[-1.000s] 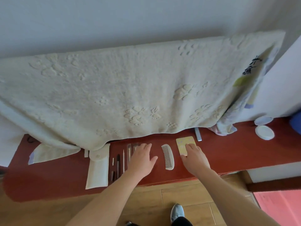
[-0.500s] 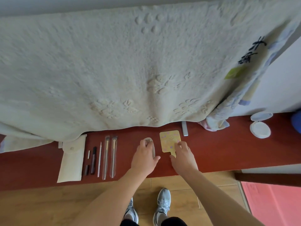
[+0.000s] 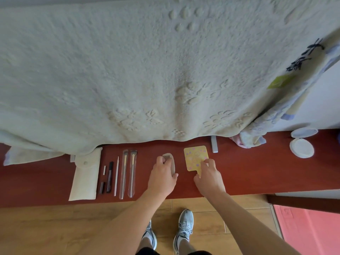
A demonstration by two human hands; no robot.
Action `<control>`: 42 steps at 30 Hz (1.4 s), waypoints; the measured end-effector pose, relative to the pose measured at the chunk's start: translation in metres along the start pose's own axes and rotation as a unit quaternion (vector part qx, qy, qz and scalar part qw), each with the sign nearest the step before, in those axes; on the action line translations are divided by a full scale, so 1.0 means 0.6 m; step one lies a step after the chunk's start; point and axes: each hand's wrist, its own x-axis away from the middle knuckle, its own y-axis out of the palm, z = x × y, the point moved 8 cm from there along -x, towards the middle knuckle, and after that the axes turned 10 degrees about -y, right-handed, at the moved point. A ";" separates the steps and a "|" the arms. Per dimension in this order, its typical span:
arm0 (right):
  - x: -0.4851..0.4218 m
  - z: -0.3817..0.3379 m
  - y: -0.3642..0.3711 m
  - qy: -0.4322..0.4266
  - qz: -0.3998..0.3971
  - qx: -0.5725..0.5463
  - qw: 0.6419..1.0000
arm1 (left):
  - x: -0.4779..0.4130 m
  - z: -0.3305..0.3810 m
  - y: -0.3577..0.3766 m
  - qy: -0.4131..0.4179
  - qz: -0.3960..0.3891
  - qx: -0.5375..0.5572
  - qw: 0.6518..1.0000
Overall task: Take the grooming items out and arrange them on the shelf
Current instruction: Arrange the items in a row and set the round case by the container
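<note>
Comb [image 3: 171, 161] lying front-to-back across shelf [image 3: 248, 172], gripped by curled fingers of left hand [image 3: 162, 178]; mirror [image 3: 195, 157] just right, handle toward front edge, pinched by right hand [image 3: 208, 178].

The left hand [image 3: 161, 179] covers most of the comb [image 3: 170, 159]; only its far end with some teeth shows. The right hand [image 3: 208, 178] hides the short handle of the yellow card [image 3: 196, 157]. The blanket [image 3: 147, 70] hangs over the back of the shelf [image 3: 257, 172] and a top corner of the white pouch [image 3: 85, 179], and three picture edges cut it off. The thin tools [image 3: 109, 176] beside the pouch are too small to name.
</note>
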 end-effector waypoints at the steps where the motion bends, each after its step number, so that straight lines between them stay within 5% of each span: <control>1: 0.000 -0.003 0.001 0.001 -0.001 -0.001 1.000 | 0.000 -0.006 -0.002 -0.001 0.001 0.001 1.000; 42: 0.008 -0.169 0.088 -0.003 0.007 -0.015 1.000 | 0.001 -0.142 -0.043 0.010 0.016 0.011 1.000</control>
